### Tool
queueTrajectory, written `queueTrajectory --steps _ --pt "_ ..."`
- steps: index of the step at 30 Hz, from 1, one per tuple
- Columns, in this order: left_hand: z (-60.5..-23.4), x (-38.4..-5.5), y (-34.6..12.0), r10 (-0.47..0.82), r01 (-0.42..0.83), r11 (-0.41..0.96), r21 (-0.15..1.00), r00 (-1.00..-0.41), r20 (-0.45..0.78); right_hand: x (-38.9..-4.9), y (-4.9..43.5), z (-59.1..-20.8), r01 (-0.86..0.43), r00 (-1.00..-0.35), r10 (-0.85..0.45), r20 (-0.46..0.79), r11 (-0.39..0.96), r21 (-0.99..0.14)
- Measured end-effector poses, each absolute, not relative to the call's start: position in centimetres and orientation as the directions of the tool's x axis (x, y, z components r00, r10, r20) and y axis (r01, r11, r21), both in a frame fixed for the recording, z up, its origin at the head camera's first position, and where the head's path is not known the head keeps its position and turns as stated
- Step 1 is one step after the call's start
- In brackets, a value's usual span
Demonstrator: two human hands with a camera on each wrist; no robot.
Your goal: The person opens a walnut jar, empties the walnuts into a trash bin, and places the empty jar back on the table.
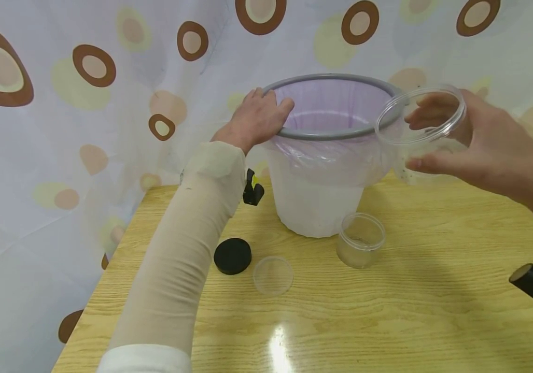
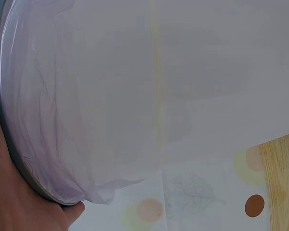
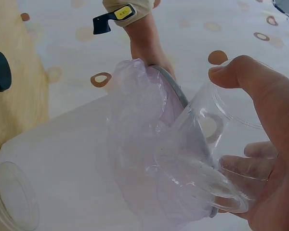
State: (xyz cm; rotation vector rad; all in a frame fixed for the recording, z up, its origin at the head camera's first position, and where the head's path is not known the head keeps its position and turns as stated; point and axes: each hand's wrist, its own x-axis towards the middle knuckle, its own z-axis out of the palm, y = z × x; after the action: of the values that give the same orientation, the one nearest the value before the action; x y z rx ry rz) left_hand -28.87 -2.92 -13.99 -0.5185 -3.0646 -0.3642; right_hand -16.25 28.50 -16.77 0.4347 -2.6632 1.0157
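Observation:
A white trash bin (image 1: pixel 318 202) with a grey rim and a thin purple liner (image 1: pixel 336 106) stands upright on the table. My left hand (image 1: pixel 259 116) grips its rim at the left, also seen in the left wrist view, where the hand (image 2: pixel 24 192) lies along the rim. In my right hand (image 1: pixel 486 140) is a clear plastic jar (image 1: pixel 416 171), lidless, gripped between thumb and fingers beside the bin's right rim. The right wrist view shows this clear jar (image 3: pixel 188 130) overlapping the liner and rim.
A second clear jar (image 1: pixel 361 246) stands lidless in front of the bin. Left of it lie a thin clear disc (image 1: pixel 273 276) and a black lid (image 1: pixel 233 256) on the wooden table (image 1: pixel 364 321). Behind hangs a patterned curtain (image 1: pixel 122 98).

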Motion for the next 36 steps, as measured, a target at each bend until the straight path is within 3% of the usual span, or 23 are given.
queueTrajectory --steps 13,36 --pt "-14.0 -28.9 -3.0 0.315 0.313 0.919 0.241 -0.949 0.032 -15.7 29.4 -19.7 -0.382 -0.92 -0.182 0.348 0.625 -0.681" --pt "-14.0 -28.8 -2.9 0.313 0.31 0.918 0.248 -0.949 0.03 -14.5 31.4 -25.1 -0.31 -0.947 -0.144 0.288 0.649 -0.695"
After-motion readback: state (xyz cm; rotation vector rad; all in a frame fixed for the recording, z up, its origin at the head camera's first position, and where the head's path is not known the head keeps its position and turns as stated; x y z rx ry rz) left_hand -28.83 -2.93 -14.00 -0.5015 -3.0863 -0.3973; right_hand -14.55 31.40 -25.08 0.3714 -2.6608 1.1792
